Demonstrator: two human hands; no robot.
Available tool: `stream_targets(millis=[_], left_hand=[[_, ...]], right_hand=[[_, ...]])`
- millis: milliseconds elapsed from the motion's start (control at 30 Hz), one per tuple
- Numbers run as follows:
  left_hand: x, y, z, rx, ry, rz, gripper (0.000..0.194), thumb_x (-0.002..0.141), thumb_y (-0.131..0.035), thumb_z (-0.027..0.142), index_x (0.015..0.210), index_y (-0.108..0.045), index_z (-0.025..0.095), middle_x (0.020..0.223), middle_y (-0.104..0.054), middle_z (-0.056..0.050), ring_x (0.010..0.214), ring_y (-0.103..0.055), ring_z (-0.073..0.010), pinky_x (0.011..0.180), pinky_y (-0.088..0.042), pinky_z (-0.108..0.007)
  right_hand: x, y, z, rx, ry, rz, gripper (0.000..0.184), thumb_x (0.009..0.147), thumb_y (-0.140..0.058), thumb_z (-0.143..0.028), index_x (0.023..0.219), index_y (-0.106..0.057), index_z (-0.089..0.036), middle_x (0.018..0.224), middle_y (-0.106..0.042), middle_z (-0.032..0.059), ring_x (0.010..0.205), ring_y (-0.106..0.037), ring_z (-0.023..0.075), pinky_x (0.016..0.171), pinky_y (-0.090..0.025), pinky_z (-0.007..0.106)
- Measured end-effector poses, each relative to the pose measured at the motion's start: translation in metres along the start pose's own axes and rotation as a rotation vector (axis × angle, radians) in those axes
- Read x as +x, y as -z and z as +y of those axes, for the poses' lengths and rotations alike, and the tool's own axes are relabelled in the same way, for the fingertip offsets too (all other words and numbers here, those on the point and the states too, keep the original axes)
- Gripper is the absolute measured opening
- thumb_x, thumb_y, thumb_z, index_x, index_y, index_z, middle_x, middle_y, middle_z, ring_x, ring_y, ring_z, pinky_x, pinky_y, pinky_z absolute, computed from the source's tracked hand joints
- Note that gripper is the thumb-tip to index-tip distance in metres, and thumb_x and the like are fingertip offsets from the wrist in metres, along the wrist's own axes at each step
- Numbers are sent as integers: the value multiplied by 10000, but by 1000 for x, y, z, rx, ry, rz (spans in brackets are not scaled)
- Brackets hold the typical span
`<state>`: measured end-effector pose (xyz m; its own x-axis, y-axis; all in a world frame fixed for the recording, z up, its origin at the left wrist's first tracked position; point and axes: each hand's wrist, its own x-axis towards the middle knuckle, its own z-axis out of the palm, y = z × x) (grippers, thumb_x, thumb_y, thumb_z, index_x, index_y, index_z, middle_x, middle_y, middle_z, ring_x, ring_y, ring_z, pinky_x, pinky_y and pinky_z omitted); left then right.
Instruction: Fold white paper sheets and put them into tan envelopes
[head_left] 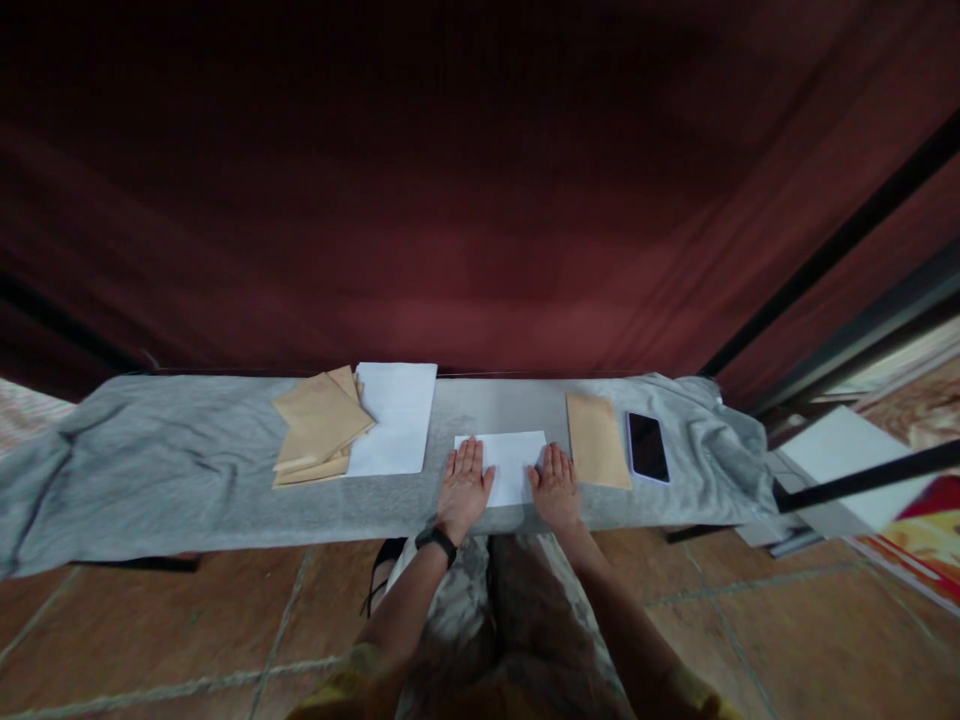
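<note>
A small white sheet of paper (511, 462), perhaps folded, lies on the grey cloth directly before me. My left hand (466, 487) presses flat on its left end, fingers stretched out. On the right end rests my right hand (556, 487), also flat with its fingers extended. Just right of that hand is a single brown envelope (598, 440). Farther left, white paper sheets (394, 418) lie partly under a loose pile of brown envelopes (319, 420).
A phone (648, 447) with a dark screen lies right of the single envelope. Grey cloth (172, 470) covers the narrow bench. Behind it hangs a dark red curtain (480, 250). A black metal bar (862, 480) and printed boards (911, 545) stand at the right.
</note>
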<state>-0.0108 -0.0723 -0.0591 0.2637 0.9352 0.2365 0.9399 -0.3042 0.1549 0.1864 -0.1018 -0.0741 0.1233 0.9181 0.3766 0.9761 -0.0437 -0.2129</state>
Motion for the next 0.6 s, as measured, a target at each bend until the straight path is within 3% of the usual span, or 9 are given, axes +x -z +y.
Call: stream_targets(millis=[167, 333, 600], left_hand=[[1, 3, 1, 9, 18, -41, 621, 1031, -281, 408, 1573, -313, 107, 1625, -351, -135, 1532, -269, -230, 1263, -215, -438], [3, 8, 3, 20, 37, -114, 636, 1034, -254, 425, 1570, -318, 90, 1633, -328, -128, 1546, -224, -216, 1272, -187, -425], [2, 10, 3, 7, 42, -122, 641, 1034, -260, 440, 1564, -334, 86, 1643, -308, -123, 1548, -220, -220, 1274, -177, -416]], right_hand=[[-1, 22, -2, -44, -55, -63, 487, 1005, -390, -278, 1419, -539, -71, 1400, -598, 228, 1240, -577, 334, 1012, -441, 455], [12, 44, -4, -45, -197, -258, 434, 962, -501, -263, 1363, -571, -114, 1238, -666, 193, 1130, -631, 282, 932, -475, 364], [28, 48, 1, 90, -289, -313, 272, 943, -543, -248, 1154, -643, -109, 1054, -738, 174, 1018, -706, 247, 850, -507, 295]])
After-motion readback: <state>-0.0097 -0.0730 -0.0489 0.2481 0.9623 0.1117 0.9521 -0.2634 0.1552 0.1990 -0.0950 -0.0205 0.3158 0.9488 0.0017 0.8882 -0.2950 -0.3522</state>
